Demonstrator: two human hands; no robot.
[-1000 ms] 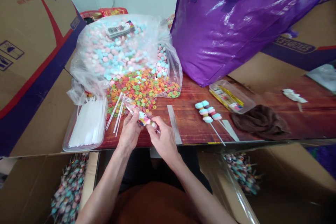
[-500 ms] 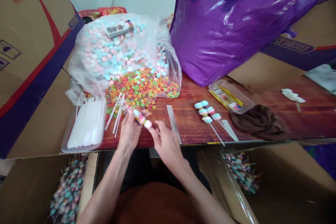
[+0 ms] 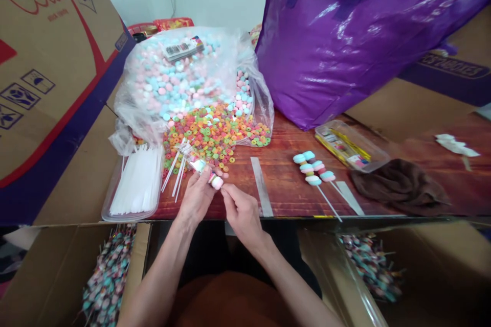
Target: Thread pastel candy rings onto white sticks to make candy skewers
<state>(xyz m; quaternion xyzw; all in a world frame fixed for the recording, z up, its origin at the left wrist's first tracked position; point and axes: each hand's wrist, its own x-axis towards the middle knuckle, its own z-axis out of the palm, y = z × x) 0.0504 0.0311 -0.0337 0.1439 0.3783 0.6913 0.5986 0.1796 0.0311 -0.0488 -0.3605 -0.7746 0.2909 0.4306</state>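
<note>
My left hand is closed around a candy skewer of pastel marshmallows, which seems to have a clear wrapper over its far end. At its near end, the fingertips of my right hand are pinched together, touching or nearly touching the last marshmallow. The stick itself is hidden by those fingers. Just beyond my left hand, several loose white sticks lie by a heap of coloured ring gummies. Two finished-looking marshmallow skewers rest on the table to the right.
A clear tub of white sticks stands left. Behind are a plastic bag of marshmallows and a large purple bag. Rightward lie a plastic box with yellow ties and a brown cloth. Cartons of skewers sit below the table edge.
My right hand has moved in from the stick to the skewer's near end, its fingers now pinched tight. My left fingers have wrapped further over the marshmallows. The whole view has shifted slightly.
</note>
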